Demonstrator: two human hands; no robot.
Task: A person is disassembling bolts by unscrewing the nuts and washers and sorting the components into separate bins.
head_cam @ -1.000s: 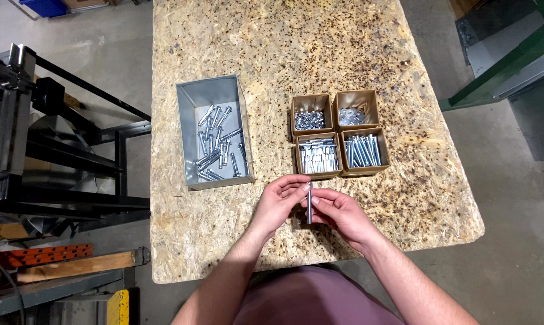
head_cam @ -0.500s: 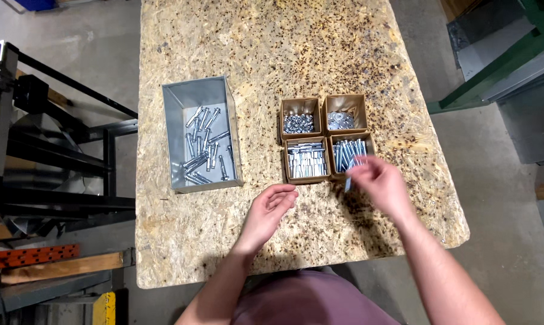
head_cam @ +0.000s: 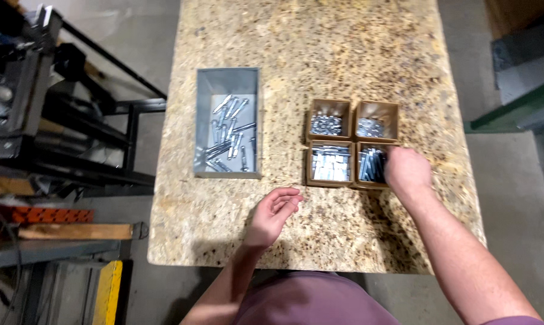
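My right hand (head_cam: 407, 170) reaches over the right edge of the near-right brown box (head_cam: 363, 183), which holds long silver bolts (head_cam: 371, 165). Its fingertips are turned down and hidden, so I cannot tell whether they hold a bolt. My left hand (head_cam: 275, 210) hovers empty over the speckled tabletop (head_cam: 320, 48), fingers loosely curled and apart, just below and left of the near-left brown box (head_cam: 311, 180). Two more brown boxes (head_cam: 329, 103) with small silver hardware sit behind these. A grey metal bin (head_cam: 227, 75) with several loose bolts lies to the left.
The table's near edge (head_cam: 194, 262) runs close to my body. A dark metal rack (head_cam: 25, 90) stands on the left, with a wooden plank (head_cam: 73, 232) and a yellow part (head_cam: 106, 292) below it. A green frame (head_cam: 519, 111) stands at the right.
My hands, first together on a bolt at the table's near edge, have parted. The right hand carried the bolt to the near-right box. The left hand stayed back, empty.
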